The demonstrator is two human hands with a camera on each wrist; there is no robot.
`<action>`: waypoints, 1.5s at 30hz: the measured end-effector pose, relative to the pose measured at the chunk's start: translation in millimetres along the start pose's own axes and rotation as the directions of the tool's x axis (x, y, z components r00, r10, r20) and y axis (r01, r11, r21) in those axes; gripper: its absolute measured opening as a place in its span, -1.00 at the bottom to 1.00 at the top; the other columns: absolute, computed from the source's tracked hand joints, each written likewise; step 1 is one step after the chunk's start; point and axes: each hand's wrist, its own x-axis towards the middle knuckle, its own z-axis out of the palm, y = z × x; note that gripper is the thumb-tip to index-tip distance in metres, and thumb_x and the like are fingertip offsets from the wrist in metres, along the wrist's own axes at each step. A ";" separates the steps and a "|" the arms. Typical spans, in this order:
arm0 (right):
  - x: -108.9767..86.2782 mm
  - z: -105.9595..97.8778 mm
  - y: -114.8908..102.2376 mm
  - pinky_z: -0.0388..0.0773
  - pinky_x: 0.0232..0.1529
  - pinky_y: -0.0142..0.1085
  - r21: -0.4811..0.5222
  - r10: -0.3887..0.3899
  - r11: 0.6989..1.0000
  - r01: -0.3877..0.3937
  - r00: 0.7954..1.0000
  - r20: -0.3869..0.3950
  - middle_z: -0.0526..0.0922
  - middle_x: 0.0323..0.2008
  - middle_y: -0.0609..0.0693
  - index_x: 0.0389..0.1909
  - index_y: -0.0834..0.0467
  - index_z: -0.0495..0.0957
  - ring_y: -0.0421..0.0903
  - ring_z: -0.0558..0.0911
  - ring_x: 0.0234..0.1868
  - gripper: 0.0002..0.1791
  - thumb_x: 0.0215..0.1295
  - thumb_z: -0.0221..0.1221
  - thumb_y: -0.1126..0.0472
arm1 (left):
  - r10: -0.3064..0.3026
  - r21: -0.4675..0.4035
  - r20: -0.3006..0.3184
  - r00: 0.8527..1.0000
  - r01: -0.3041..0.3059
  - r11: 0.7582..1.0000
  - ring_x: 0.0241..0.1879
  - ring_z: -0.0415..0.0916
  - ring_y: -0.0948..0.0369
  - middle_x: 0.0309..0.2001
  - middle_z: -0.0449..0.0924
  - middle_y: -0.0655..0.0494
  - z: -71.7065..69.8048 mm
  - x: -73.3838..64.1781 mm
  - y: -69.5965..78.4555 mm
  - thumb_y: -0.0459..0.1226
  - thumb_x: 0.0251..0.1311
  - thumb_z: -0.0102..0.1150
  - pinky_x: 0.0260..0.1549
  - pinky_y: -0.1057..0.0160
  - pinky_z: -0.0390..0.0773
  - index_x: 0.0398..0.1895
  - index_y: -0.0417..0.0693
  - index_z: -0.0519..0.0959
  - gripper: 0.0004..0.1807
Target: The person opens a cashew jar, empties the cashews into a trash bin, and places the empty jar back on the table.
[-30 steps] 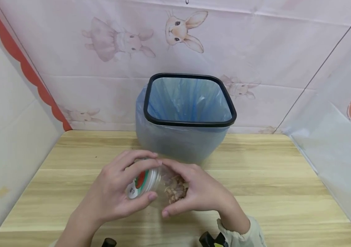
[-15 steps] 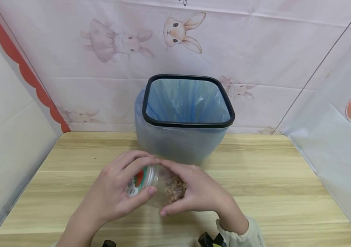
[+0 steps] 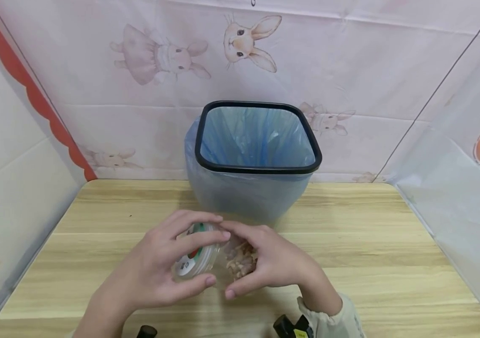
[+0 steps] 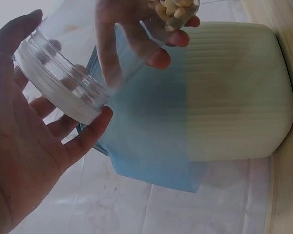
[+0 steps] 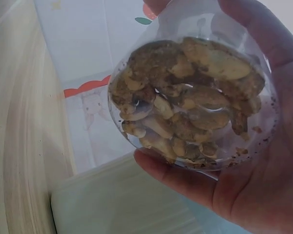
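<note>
A clear jar [image 4: 71,19] lies tilted on its side between my two hands, above the table. Its lid [image 3: 186,266], with a white, green and red label, faces left. My left hand [image 3: 159,267] holds this lid by its rim, thumb on one side and fingers on the other. Around the jar's body curls my right hand [image 3: 275,263], thumb nearest me. Brown, nut-like pieces [image 5: 185,105] are gathered at the jar's bottom end, with crumbs beside them. In the left wrist view, ridges show at the jar's neck beside the lid.
Behind the hands stands a pale bin [image 4: 234,92] with a black rim [image 3: 261,170] and a blue bag liner [image 3: 257,136]. A rabbit-print cloth wall [image 3: 96,75] rises behind it. The wooden table [image 3: 371,244] reaches to side walls.
My left fingers have shifted round the lid, spreading further over its top, and its label now shows at a different angle. The right hand and bin have stayed nearly in place.
</note>
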 end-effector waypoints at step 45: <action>1.0 1.7 -6.0 0.46 0.27 -0.25 -0.096 0.042 0.994 -0.053 0.993 -0.109 0.41 0.35 -0.33 0.48 -0.30 0.18 -0.27 0.49 0.28 0.17 -0.22 0.59 -0.20 | -0.153 0.083 -0.199 0.968 0.172 0.982 0.02 0.55 0.18 0.11 0.59 0.09 -10.0 -9.4 -16.1 0.08 0.43 -0.05 -0.14 0.44 0.54 0.15 -0.10 0.53 -0.49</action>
